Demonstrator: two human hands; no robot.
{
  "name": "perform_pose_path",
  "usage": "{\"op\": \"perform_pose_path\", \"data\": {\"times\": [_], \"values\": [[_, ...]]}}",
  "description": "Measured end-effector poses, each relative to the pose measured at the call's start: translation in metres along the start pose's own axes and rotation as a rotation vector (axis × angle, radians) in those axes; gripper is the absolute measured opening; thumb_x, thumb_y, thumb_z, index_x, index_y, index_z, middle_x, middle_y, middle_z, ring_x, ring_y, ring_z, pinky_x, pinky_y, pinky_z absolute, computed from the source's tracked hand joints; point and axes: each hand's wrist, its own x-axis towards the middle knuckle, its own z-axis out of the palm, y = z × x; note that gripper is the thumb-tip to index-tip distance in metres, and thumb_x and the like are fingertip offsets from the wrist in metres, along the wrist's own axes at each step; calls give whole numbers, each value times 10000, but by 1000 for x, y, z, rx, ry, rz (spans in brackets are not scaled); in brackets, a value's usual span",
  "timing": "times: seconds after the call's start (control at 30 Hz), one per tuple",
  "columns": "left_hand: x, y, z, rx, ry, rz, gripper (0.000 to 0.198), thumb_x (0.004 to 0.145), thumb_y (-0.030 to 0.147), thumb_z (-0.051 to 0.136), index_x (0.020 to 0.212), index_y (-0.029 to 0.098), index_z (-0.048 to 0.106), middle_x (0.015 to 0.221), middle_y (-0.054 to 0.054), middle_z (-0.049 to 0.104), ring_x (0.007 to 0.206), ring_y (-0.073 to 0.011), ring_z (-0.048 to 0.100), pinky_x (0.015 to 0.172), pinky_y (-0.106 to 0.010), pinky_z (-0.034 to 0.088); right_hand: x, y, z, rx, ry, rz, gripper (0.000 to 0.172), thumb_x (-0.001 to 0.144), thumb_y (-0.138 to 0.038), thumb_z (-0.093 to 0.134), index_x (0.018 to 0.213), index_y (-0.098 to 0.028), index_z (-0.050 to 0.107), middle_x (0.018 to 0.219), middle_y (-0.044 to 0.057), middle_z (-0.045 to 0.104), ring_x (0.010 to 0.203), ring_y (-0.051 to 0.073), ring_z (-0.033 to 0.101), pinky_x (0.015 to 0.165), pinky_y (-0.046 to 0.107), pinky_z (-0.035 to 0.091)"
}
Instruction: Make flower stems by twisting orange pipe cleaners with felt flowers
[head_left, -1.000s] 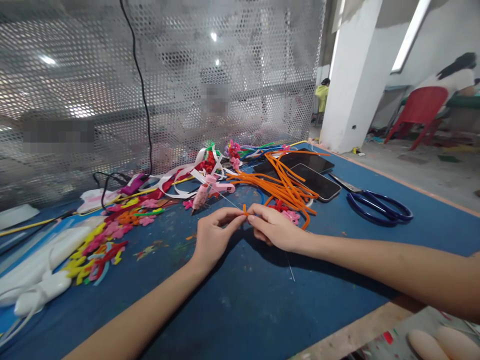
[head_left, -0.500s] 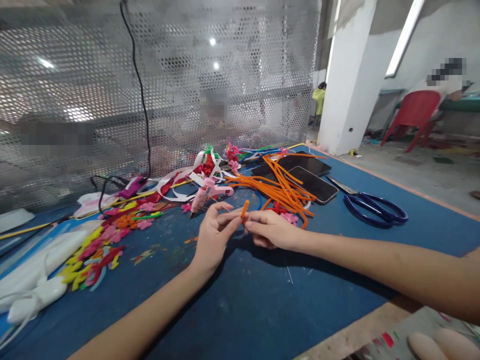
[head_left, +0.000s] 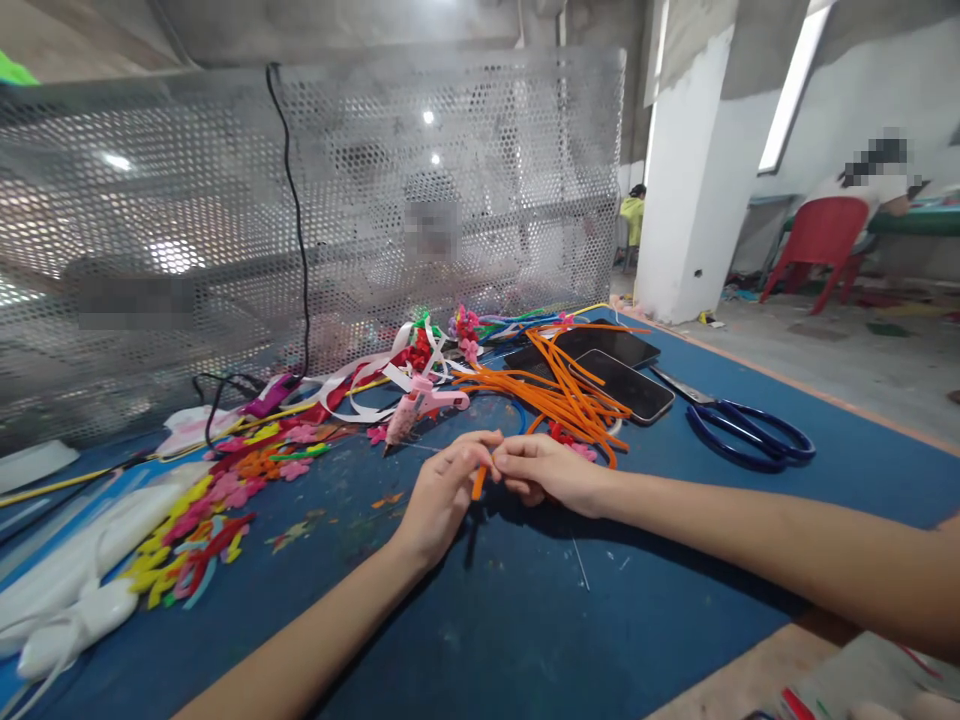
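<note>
A short piece of orange pipe cleaner (head_left: 478,484) sticks down from the pinched fingertips of my left hand (head_left: 442,492). Opposite it, my right hand (head_left: 553,470) is closed in a pinch at the same piece, fingertips against those of the left. The part between the fingers is hidden. Just behind my hands lies a loose bundle of long orange pipe cleaners (head_left: 555,395). A pink glue gun (head_left: 420,405) rests on the blue table beyond my left hand, its nozzle toward me.
Blue-handled scissors (head_left: 750,432) and a smartphone (head_left: 630,388) lie to the right. On the left are colourful pipe-cleaner scraps (head_left: 225,490), a white power strip (head_left: 79,610) and a purple plug (head_left: 270,395). A perforated metal screen (head_left: 360,220) borders the table's back.
The orange piece pointed up from my fingers and now points down. My fingers have shifted around it, with both hands still together. The view has tilted slightly upward.
</note>
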Motion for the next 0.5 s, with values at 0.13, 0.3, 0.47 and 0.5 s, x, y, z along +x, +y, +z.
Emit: {"op": "perform_pose_path", "data": {"times": [0.13,0.3,0.47,0.5], "values": [[2,-4,-4,131,47,22,127,640,254,736,661,162,650,903,-38,597,874,-157,544,755,-221,422,-1,0,2,-75,89,0,262,757,-396,574,683,-164,479,494,-96,313,407,30,254,386,165,169],[4,-8,-6,99,91,-42,212,641,273,734,805,168,649,660,3,611,598,-108,520,610,-220,416,-2,-3,-3,37,27,50,237,760,-374,569,692,-169,469,445,-116,254,378,28,154,373,170,110],[3,-6,-6,105,2,4,174,595,274,764,659,148,664,652,-9,608,601,-110,522,593,-219,407,-6,-6,-15,208,-299,196,191,771,-314,573,704,-167,470,424,-125,207,382,34,108,373,165,114],[3,-5,-7,107,-36,20,171,587,273,770,637,149,664,661,-9,602,618,-115,527,602,-222,410,-8,-7,-16,245,-372,244,188,769,-309,570,705,-169,463,421,-126,199,384,36,105,374,163,122]]}}
